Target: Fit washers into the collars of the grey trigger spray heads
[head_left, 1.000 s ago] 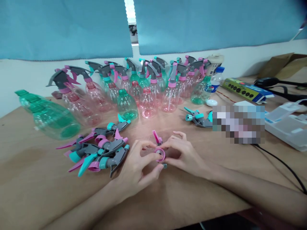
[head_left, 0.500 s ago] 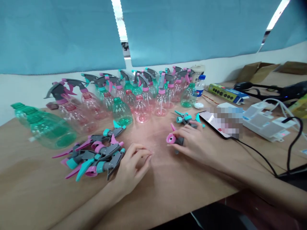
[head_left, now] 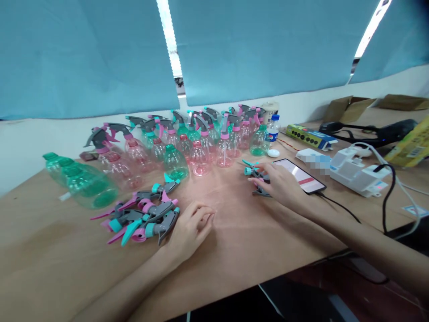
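My left hand (head_left: 191, 228) rests on the brown table, its fingers curled and thumb tip meeting the fingertips, with nothing visible in them. Just left of it lies a heap of loose spray trigger heads (head_left: 152, 214), grey with pink or teal collars and levers. On the right, my right hand (head_left: 279, 183) is closed round a grey spray trigger head (head_left: 262, 192), largely hidden by the fingers. It is over a small group of teal-and-grey trigger heads (head_left: 250, 171). A green open bottle (head_left: 176, 163) and a pink open bottle (head_left: 200, 161) stand between the hands, farther back.
Several bottles with trigger heads fitted (head_left: 225, 145) stand in rows behind. Open green bottles (head_left: 89, 185) are at the left. A phone (head_left: 306, 176) with a cable, a white power strip (head_left: 357, 170), a Pepsi bottle (head_left: 273, 129) and a green box (head_left: 308, 135) occupy the right side.
My right hand has moved right and back with the pink-collared trigger head, to the small group near the phone. My left hand has barely moved. The view has shifted slightly.
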### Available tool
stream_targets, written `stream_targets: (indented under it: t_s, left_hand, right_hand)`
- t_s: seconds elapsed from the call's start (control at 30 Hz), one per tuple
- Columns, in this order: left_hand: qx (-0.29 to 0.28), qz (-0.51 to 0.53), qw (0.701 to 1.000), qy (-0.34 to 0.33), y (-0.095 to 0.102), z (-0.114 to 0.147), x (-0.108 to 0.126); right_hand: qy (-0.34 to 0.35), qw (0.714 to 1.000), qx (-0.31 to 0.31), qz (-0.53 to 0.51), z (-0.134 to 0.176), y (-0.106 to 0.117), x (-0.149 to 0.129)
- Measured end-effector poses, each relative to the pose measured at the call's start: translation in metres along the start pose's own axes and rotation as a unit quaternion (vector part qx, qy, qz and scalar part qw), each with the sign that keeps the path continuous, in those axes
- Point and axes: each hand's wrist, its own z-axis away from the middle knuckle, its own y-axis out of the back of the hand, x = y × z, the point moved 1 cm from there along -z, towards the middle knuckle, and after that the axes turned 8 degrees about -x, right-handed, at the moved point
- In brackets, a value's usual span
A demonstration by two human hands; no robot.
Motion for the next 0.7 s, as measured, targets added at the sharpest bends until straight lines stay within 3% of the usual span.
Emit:
stream_targets:
  t_s: [0.1, 0.23, 0.4, 0.47, 0.53, 0.6, 0.7]
  left_hand:
    - [-0.005, 0.007, 1.000, 0.026, 0.000, -0.001, 0.000]
    - [-0.025, 0.036, 0.997, 0.057, 0.000, -0.005, 0.009]
    - [-0.062, 0.039, 0.996, 0.044, 0.001, -0.012, 0.028]
    - [-0.063, 0.018, 0.997, 0.047, 0.004, -0.015, 0.030]
    - [-0.066, 0.000, 0.996, 0.055, 0.006, -0.018, 0.025]
    - [-0.069, -0.016, 0.995, 0.066, 0.006, -0.018, 0.018]
    - [-0.080, -0.032, 0.994, 0.068, 0.000, -0.014, 0.018]
  right_hand:
    - [0.047, 0.994, -0.021, -0.095, -0.003, -0.005, -0.019]
    - [0.113, 0.964, -0.060, -0.234, -0.002, -0.002, -0.067]
    - [0.143, 0.869, -0.224, -0.418, -0.005, -0.002, -0.126]
    - [0.117, 0.817, -0.288, -0.486, -0.007, -0.007, -0.136]
    - [0.104, 0.786, -0.298, -0.531, -0.008, -0.012, -0.138]
    - [0.116, 0.793, -0.270, -0.533, -0.008, -0.017, -0.136]
    - [0.150, 0.858, -0.223, -0.438, -0.009, -0.020, -0.133]
